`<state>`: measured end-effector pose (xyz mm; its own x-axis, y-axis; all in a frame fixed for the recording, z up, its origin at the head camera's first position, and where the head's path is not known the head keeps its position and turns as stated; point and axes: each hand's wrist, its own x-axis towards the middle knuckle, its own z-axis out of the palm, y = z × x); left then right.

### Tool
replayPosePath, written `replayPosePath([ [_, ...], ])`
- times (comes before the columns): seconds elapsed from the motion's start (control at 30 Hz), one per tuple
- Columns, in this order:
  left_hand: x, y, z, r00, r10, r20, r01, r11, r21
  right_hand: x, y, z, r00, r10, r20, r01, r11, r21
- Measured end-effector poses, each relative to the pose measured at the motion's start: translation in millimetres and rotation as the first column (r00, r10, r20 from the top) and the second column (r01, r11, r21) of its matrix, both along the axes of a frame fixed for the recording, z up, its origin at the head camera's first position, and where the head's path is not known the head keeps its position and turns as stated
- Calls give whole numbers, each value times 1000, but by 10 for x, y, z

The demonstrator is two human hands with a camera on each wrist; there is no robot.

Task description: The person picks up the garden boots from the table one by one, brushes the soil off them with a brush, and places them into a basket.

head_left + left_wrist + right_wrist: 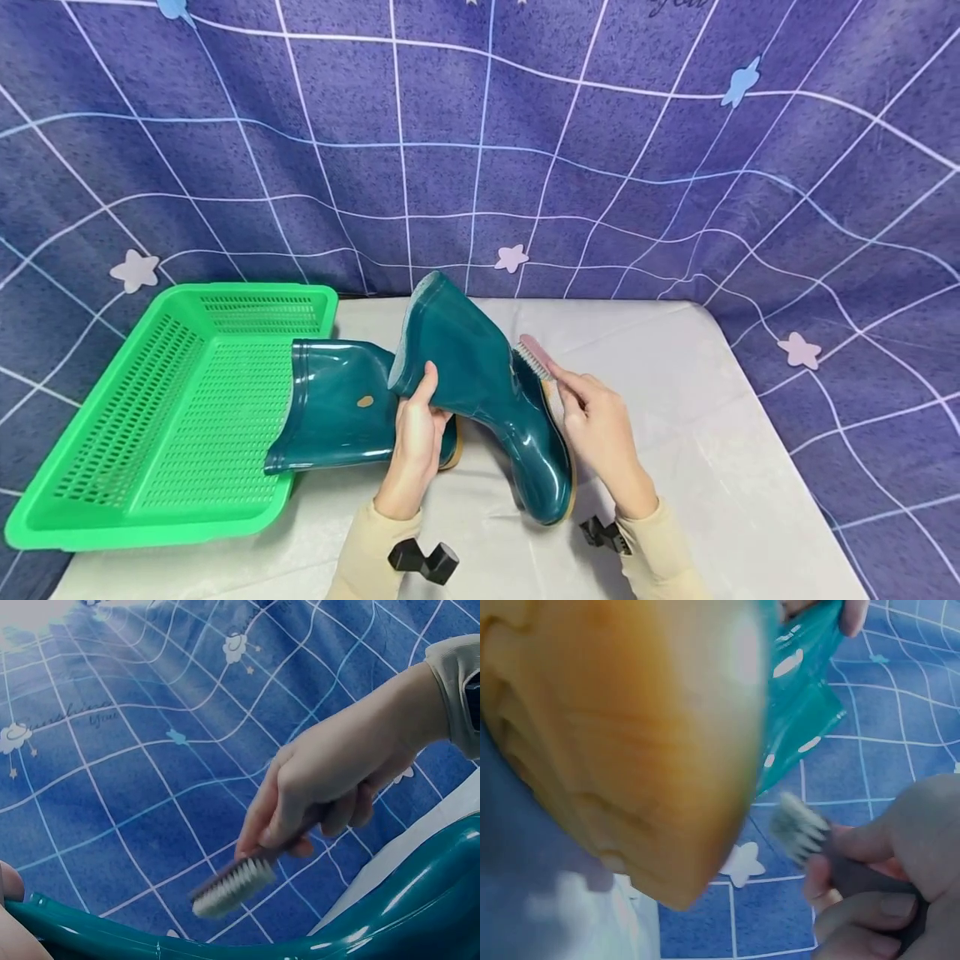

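A shiny teal rain boot (465, 350) with a tan sole (630, 750) is held tilted above the table, its toe pointing down toward the front. My left hand (420, 433) grips the shaft near the top opening, thumb on the outside. In my right hand (600, 421) is a pink-handled brush (536, 354) with white bristles. In the head view the bristles lie close beside the boot's heel side; the left wrist view shows the brush (232, 889) over the boot (420, 907). Whether bristles touch it I cannot tell.
A second teal boot (341, 408) with a tan spot on its shaft lies on its side, its opening over the edge of a green plastic basket (307, 312) at left. Under them is a white-covered table (697, 467). A blue grid-patterned curtain (450, 167) hangs behind.
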<state>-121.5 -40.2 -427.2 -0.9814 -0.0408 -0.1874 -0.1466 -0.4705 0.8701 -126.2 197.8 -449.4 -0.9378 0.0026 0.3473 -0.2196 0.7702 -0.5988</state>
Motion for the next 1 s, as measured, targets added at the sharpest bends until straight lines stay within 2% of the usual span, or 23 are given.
replayPosePath([
  [0.07, 2, -9, 6, 1000, 2, -6, -2, 1000, 1, -14, -3, -9, 999, 39, -2, -39, 999, 12],
  [0.2, -1, -22, 5, 1000, 2, -2, -2, 1000, -4, -36, 9, -73, 986, 120, 118, -132, 987, 93],
  [0.3, -5, -18, 0, 1000, -11, -4, 11, 1000, -7, -48, 81, -89, 978, 108, 181, -133, 982, 134],
  [0.37, -9, -8, 3, 1000, -16, 3, 16, 1000, -1, -46, 143, -80, 982, 82, 168, -108, 983, 149],
  [0.47, -13, 7, 13, 1000, -17, 10, 17, 1000, 4, -35, 199, -55, 995, 40, 91, -52, 989, 136],
  [0.57, -11, 13, 16, 1000, -18, 8, 18, 1000, 1, -33, 191, -47, 998, 45, 37, -48, 995, 93],
  [0.7, -8, 13, 9, 1000, -17, -11, 17, 1000, -13, -41, 151, -57, 990, 109, 90, -120, 985, 127],
  [0.8, -11, 12, 8, 1000, -11, -8, 11, 1000, -7, -35, 143, -46, 988, 101, 113, -122, 971, 203],
  [0.9, -9, 14, 15, 1000, -14, -6, 14, 1000, 2, -24, 145, -15, 999, 41, 35, -49, 966, 255],
  [1.0, -2, 20, 26, 1000, -18, -7, 18, 1000, 1, -16, 125, 5, 999, 30, -43, -20, 976, 216],
])
